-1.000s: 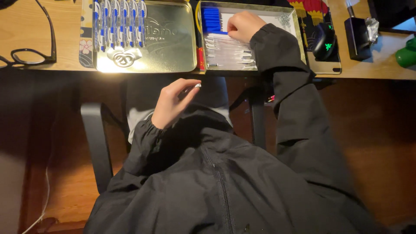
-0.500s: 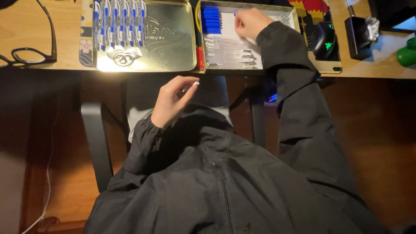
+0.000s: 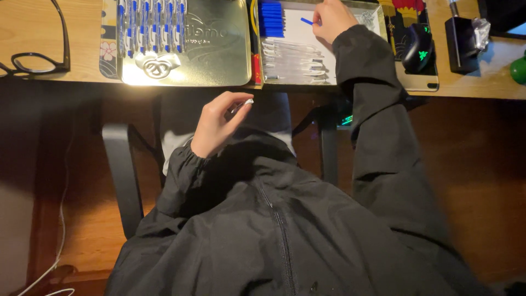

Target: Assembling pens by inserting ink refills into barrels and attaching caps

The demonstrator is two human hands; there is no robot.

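My right hand reaches over a metal tray on the wooden desk and pinches a small blue pen cap. That tray holds a stack of blue caps at its left and a row of clear pen barrels below. My left hand stays below the desk edge, over my lap, with its fingers closed on a clear pen barrel with a white end. A second, gold metal tray to the left carries several assembled blue-and-white pens.
Black-rimmed glasses lie at the desk's left. A black computer mouse rests on a patterned pad right of the trays, beside a black box and a green object. Chair armrests flank my lap.
My right hand has moved up from the clear barrels to the far part of the tray and now holds a blue cap. My left hand has hardly shifted.
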